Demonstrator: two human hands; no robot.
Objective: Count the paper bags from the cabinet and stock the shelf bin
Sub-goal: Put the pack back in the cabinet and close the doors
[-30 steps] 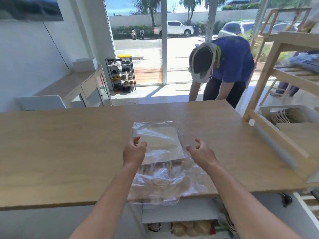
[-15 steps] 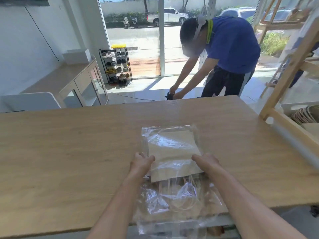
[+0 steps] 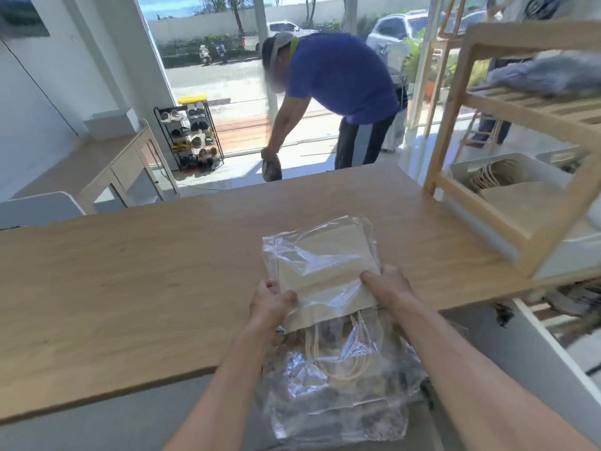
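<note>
Head view showed the wooden table [image 3: 130, 288] spanning the frame. A wooden shelf rack [image 3: 452, 131] stood on it at two o'clock, and a person in a blue shirt [image 3: 338, 76] bent over beyond it at twelve. A white bin [image 3: 487, 158] in the rack held paper bags. At six o'clock the plastic-wrapped pack of paper bags [image 3: 325, 265] lay overhanging the near edge. The left hand [image 3: 270, 301] gripped its left side with curled fingers, and the right hand [image 3: 387, 284] pinched its right side.
</note>
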